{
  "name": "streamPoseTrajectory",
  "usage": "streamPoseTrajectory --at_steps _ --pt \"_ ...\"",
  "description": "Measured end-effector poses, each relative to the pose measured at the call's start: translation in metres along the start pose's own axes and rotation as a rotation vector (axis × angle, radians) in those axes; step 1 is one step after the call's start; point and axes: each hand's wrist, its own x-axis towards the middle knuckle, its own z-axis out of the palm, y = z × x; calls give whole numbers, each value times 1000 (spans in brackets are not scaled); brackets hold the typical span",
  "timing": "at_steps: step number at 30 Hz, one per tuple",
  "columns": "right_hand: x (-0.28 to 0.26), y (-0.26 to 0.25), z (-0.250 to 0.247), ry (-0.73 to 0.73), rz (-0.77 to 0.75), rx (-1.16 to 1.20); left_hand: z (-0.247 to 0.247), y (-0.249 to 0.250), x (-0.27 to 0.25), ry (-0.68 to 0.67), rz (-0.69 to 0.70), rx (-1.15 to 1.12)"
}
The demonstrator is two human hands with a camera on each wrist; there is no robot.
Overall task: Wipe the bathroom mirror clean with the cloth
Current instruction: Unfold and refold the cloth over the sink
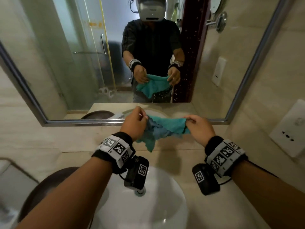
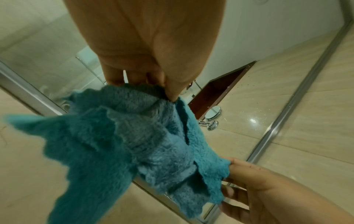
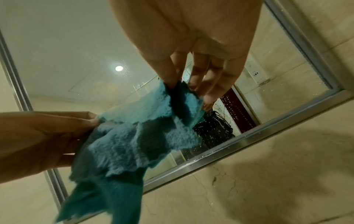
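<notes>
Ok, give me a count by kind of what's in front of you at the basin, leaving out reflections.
hands: 2, left hand and right hand, each pinching the cloth
teal cloth: 1
mirror: 1
white washbasin: 1
wall socket: 1
Total: 6
</notes>
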Motion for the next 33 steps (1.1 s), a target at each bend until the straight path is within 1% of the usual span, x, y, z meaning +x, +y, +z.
streamPoseTrajectory --at_steps 4,6,7,9,11,12,13,16,18,19,21,22,23,25,27,29,31,33 --pt "14 10 -3 -16 -14 -23 8 3 -1 2 -14 -21" --pt "13 9 -2 -60 -18 1 7 4 -2 -26 -3 -41" --pt "11 6 -1 -105 -34 36 7 5 -2 -51 11 -37" --pt "5 -3 5 -244 -85 94 7 8 -1 -107 36 -28" --pt "2 -14 12 -387 -100 58 9 10 3 -145 58 -51" --pt "2 -17 16 -414 -100 32 9 11 4 -153 71 -69" --pt "4 -18 20 -400 -103 -4 8 12 6 -154 84 -80" --pt "10 -16 25 -280 -84 -56 1 9 10 -155 120 -70" --pt "14 -13 27 -259 -64 -28 -4 4 11 -148 121 -89" --pt "15 -13 29 -293 -63 32 -5 2 12 -138 118 -103" --pt "14 -14 32 -432 -41 158 -6 -1 12 -122 119 -131" --pt "14 -13 35 -482 -47 164 -6 -1 11 -128 122 -142" --pt "13 -14 37 -479 -73 102 -6 -1 11 -142 125 -144" --pt "12 -19 40 -399 -148 -53 -8 -3 12 -175 134 -113" --pt "15 -23 39 -325 -173 -87 -12 -6 13 -223 129 -59" --pt "20 -28 36 -307 -194 -99 -16 -9 12 -295 108 -1" --pt "22 -35 35 -316 -222 -150 -18 -12 8 -353 101 112" --pt "24 -39 35 -243 -264 -242 -18 -17 3 -386 101 246"
